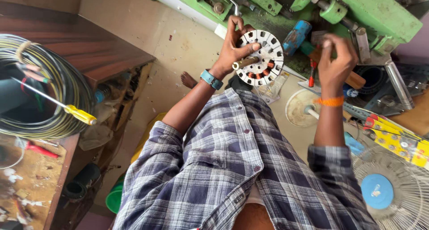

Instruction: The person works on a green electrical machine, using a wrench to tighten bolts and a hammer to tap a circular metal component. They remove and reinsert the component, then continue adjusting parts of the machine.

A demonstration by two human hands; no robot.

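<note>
From the head camera, the round slotted metal core (262, 56) with copper windings showing in its lower slots is held up in the air in front of the green machine (380, 11), well above the floor, and a slip looks like the main risk: the left hand (232, 49) grasps it only by the short shaft (245, 63) and by a thumb laid across the face, so a turn of the wrist or a knock could let the heavy disc tip off the fingers and fall toward the bare foot (188, 80) below. The thin slot edges could also nick the thumb, and the copper wire could be scraped if the core swings against the machine just behind it. The left arm reaches forward and up, wrist bent back, with a teal watch (211, 79) on it. The right hand (336, 60) is raised just beside the core but apart from it, fingers curled and pinched together near the thumb; whether they grip something small I cannot tell. An orange thread (330, 102) circles that wrist. A fan guard (393, 190) lies at lower right, a wire coil (42, 87) with a yellow screwdriver (67, 107) at left.
</note>
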